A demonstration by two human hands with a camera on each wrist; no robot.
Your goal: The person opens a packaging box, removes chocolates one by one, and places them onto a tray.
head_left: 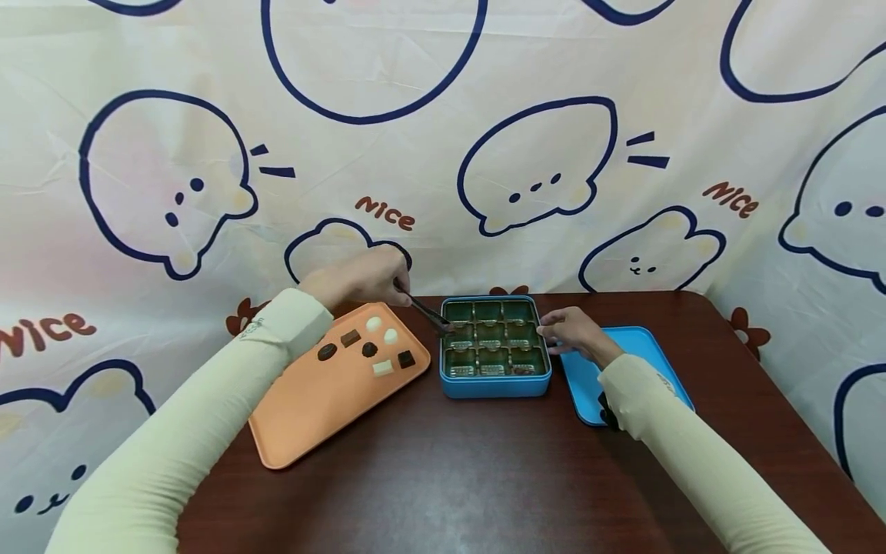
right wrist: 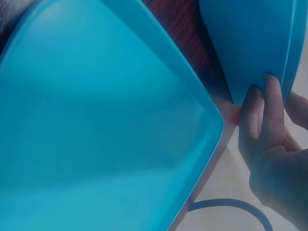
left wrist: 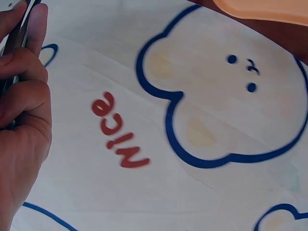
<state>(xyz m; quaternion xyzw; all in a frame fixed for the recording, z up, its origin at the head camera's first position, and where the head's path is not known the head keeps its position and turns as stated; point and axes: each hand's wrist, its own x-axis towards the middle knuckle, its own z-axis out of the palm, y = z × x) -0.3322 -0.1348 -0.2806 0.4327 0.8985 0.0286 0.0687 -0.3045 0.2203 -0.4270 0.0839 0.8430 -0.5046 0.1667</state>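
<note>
My left hand (head_left: 370, 275) grips a pair of dark, slim tongs (head_left: 420, 306) above the far end of the orange tray. Their tips reach the left rim of a blue box (head_left: 494, 387). Something small and brownish shows at the tips, too small to tell what. Inside the box sits a clear-gold insert (head_left: 490, 332) divided into several compartments. At the box's right side, my right hand (head_left: 573, 331) holds the edge. In the right wrist view, two fingers (right wrist: 272, 113) lie against the outer wall and another digit is by the rim.
On the orange tray (head_left: 314, 408), at left, lie several chocolates (head_left: 351, 338), white, brown and dark. A blue lid (head_left: 640, 346) lies right of the box, partly under my right forearm. A printed curtain (head_left: 429, 169) hangs behind the dark wooden table (head_left: 443, 477).
</note>
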